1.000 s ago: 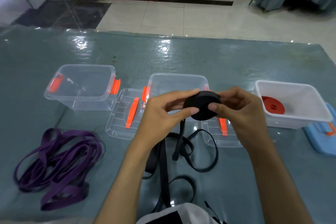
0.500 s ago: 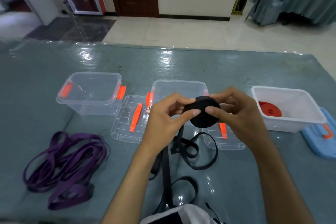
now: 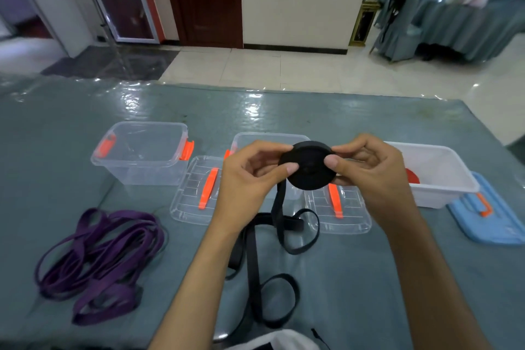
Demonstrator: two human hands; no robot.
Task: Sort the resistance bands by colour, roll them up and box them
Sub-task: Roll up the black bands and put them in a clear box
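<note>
Head view: both hands, left (image 3: 244,179) & right (image 3: 372,170), pinch black band roll (image 3: 308,169) above teal table (image 3: 284,111). Purple bands (image 3: 99,258) left of roll, white box (image 3: 443,176) right w/ prob. red roll (image 3: 412,177). Tiled floor (image 3: 284,68) beyond.

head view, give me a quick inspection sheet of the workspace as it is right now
surface: grey-blue table under a glossy clear cover
job's things: black roll held above the table, its loose black tail trailing down onto the table; purple bands in a loose heap at left; red roll in the white box; two clear boxes, left one holding nothing visible, middle one partly hidden by the hands
clutter: two clear lids with orange handles, blue lid
grippers: left hand and right hand both pinch the black roll
cables: nothing seen
surroundings: tiled floor, dark door, draped tables at far right
</note>
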